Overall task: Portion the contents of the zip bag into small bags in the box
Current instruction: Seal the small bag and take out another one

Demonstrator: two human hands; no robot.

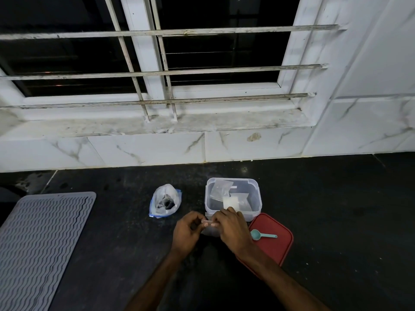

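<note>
Just in front of the clear box (pixel 233 198), on the dark counter (pixel 336 209): small bag (pixel 210 227) pinched along its top strip between both hands.

Left hand (pixel 186 232) and right hand (pixel 233 230) curled, fingertips closed on the bag's top edge from either side; bag hanging below the fingers, contents not discernible. Inside the box: several small clear bags, one showing white contents. Left of the box, well apart: zip bag (pixel 165 202), standing open, dark contents inside. Right-front of the box, touching its corner: red lid (pixel 276 243), lying flat, teal scoop (pixel 258 234) resting on it. Far left of the box: grey ribbed mat (pixel 40 248).
</note>
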